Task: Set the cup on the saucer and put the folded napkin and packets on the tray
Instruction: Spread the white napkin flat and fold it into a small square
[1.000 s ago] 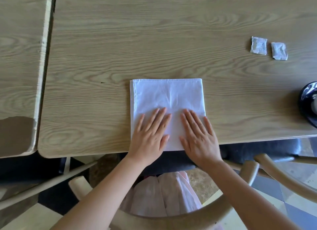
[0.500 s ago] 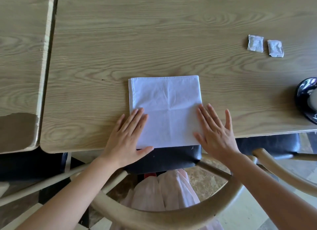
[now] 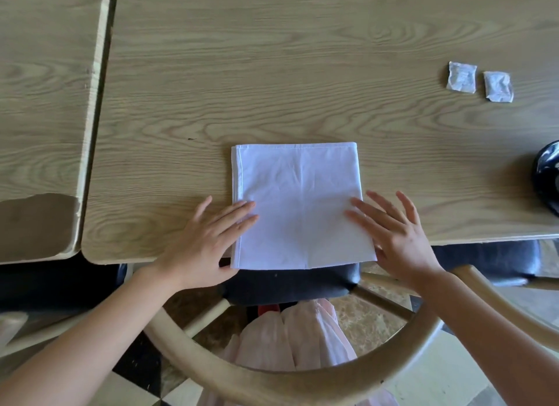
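A white folded napkin [image 3: 298,203] lies flat at the near edge of the wooden table [image 3: 302,72], its front edge hanging slightly over. My left hand [image 3: 208,242] rests flat on the napkin's lower left corner, fingers spread. My right hand [image 3: 393,233] lies on its lower right edge, fingers apart and slightly lifted. Two small white packets [image 3: 461,77] [image 3: 498,86] sit side by side on the table at the far right. A glossy black rounded object [image 3: 547,175] is cut off by the right frame edge; I cannot tell whether it is the saucer or the cup.
A second wooden table [image 3: 45,103] adjoins on the left, separated by a narrow gap. A curved wooden chair back [image 3: 272,378] and dark seat cushion [image 3: 290,284] are directly below the table edge. Another chair arm [image 3: 499,302] is at lower right.
Both hands have slid apart from the napkin's middle out to its left and right lower corners. The napkin has stayed in place.
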A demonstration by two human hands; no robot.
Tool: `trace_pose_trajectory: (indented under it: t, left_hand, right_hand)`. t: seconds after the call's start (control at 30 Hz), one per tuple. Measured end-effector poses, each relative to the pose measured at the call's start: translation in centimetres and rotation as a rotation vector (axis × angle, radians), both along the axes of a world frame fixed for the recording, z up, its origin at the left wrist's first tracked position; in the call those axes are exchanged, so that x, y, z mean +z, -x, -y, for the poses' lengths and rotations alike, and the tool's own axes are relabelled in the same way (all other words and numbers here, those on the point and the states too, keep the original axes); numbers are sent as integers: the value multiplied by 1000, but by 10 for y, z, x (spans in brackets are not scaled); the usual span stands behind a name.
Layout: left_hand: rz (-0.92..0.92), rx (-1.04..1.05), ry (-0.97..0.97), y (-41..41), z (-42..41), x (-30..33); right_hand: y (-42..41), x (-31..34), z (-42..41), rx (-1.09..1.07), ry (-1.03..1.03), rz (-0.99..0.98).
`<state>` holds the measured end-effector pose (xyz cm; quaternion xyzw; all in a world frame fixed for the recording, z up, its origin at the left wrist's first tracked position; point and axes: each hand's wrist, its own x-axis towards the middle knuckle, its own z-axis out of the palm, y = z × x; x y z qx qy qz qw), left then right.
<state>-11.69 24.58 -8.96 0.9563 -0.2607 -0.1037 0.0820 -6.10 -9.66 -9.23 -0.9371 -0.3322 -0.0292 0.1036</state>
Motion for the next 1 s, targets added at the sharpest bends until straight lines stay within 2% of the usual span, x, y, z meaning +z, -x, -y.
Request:
trace_pose_trajectory:
  t: [0.1,0.2,0.3,0.43,0.5,0.57,0.63,0.73,0.83,1.0]
  left_hand:
    - [68,26,116,-4,0,0]
    - [141,140,270,-11,6,-4]
    - [187,383,418,-17,16,-7]
    - [339,716,467,-24,41,-7]
    - [317,859,546,-29,50,-4]
    - [329,898,588,-33,53,-4]
    - [354,900,588,-37,54,-3]
    - [425,931,463,-41,54,-8]
    - [406,1003,371,-49,51,-13]
    - [346,1076,347,-61,54,-12]
  right_hand:
    - [-2,0,-8,-61,-66,26]
    - [-2,-3,-14,-167,-166,-12]
    - [-4,-4,-24,-320,-328,-56]
    - [-4,0,-45,-622,-555,-74]
    - [-8,2,-52,-749,-591,-126]
    - [-14,3,-55,-772,-604,-171]
    - [-19,4,-58,-790,-618,-203]
    - [-25,2,-59,-834,-659,-234]
    - [-29,-3,-60,-864,-596,-228]
    - [-36,-6,-63,-924,-496,-208]
